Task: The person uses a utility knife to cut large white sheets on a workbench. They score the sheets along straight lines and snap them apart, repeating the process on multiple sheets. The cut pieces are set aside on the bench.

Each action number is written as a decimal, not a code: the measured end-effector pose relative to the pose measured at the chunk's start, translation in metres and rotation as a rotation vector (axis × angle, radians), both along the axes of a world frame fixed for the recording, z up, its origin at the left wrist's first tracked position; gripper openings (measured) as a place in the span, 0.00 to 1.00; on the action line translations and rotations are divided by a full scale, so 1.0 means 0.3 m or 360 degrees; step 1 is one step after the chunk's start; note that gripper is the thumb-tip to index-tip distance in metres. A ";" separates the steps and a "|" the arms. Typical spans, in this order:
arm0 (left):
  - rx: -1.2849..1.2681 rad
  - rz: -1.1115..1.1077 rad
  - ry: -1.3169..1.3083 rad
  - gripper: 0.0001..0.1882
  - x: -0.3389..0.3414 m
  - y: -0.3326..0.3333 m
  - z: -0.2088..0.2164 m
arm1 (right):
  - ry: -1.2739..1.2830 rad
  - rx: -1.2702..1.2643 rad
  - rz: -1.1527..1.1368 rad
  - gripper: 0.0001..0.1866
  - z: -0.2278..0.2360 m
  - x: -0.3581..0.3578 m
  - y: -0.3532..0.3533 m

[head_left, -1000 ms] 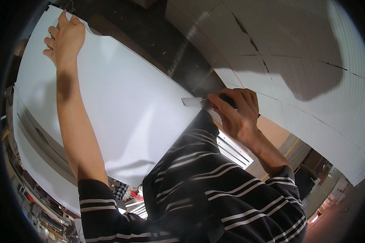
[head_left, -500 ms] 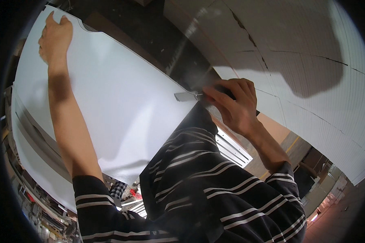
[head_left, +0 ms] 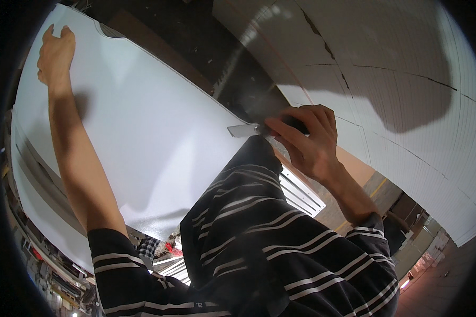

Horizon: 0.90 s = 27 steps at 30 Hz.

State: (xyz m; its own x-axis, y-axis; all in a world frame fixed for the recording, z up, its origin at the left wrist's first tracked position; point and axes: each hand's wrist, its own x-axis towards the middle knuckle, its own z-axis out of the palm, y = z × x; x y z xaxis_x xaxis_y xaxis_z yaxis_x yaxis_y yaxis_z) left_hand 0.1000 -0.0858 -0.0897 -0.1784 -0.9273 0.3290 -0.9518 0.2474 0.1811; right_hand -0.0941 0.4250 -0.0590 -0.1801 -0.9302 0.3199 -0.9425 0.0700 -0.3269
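Note:
A large white sheet (head_left: 143,100) with a curved notch in its far edge stretches across my left side. Near its far left end my left hand (head_left: 57,55) rests on the surface, two fingertips apart and the other fingers partly hidden. My right hand (head_left: 314,140) is closed round the dark handle of a utility knife (head_left: 242,130), in front of my body. Its broad, slanted metal blade points left over the sheet, close to the far edge. Whether the blade touches the sheet I cannot tell.
A tall stack of pale sheets (head_left: 407,105) stands at the right, its side lined and cracked. Dark floor (head_left: 195,39) shows between it and the white sheet. A white slotted metal piece (head_left: 301,193) lies below my right hand. Cluttered shelves (head_left: 42,264) fill the lower left.
My left hand has shifted left and slightly nearer, with the white sheet moving the same way. The knife's blade shows more sharply, almost in the same place.

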 end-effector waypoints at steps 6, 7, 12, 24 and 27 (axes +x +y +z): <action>0.0058 -0.0014 -0.0028 0.35 -0.004 0.007 -0.014 | -0.0016 0.0028 -0.0077 0.19 0.001 0.012 -0.013; 0.0048 -0.0013 -0.0018 0.35 -0.004 0.010 -0.018 | -0.0019 0.0015 -0.0068 0.19 0.002 0.012 -0.010; 0.0012 -0.0042 -0.0006 0.34 -0.008 0.013 -0.034 | -0.0025 0.0013 -0.0039 0.15 0.009 -0.003 0.014; 0.0007 -0.0034 -0.0035 0.34 -0.010 0.010 -0.036 | -0.0055 0.0021 -0.0079 0.20 -0.015 0.010 -0.022; -0.0015 -0.0061 -0.0043 0.34 -0.010 0.018 -0.043 | -0.0039 0.0042 -0.0070 0.20 -0.006 0.008 -0.027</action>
State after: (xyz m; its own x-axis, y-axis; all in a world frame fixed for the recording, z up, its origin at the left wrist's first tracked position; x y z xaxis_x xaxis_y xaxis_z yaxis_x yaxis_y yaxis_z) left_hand 0.0969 -0.0805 -0.1024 -0.2230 -0.9164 0.3325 -0.9461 0.2856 0.1526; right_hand -0.0917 0.4170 -0.0608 -0.2282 -0.9294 0.2901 -0.9300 0.1200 -0.3473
